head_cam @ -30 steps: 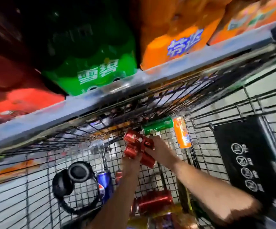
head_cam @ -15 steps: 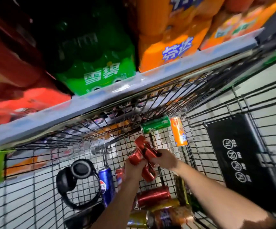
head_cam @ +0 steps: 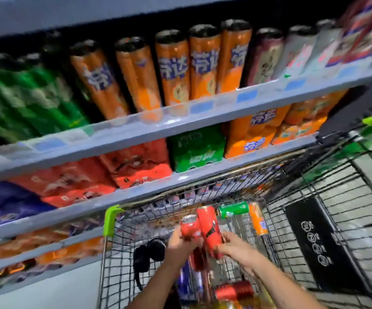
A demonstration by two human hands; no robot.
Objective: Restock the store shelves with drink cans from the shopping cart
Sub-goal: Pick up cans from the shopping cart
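Both hands are raised above the wire shopping cart, holding red cans. My left hand grips one red can. My right hand grips a taller red can that leans against the first. A darker red can shows just below the hands; which hand holds it I cannot tell. In the cart lie a green can, an orange can, a red can and a blue can. The grey shelves stand right behind the cart.
The upper shelf carries tall orange cans and green cans. Below sit red packs, a green pack and orange packs. Black headphones hang inside the cart. A black sign covers its right side.
The view has tilted up from the cart to the shelves. Both hands have lifted the red cans higher, up toward the cart's rim.
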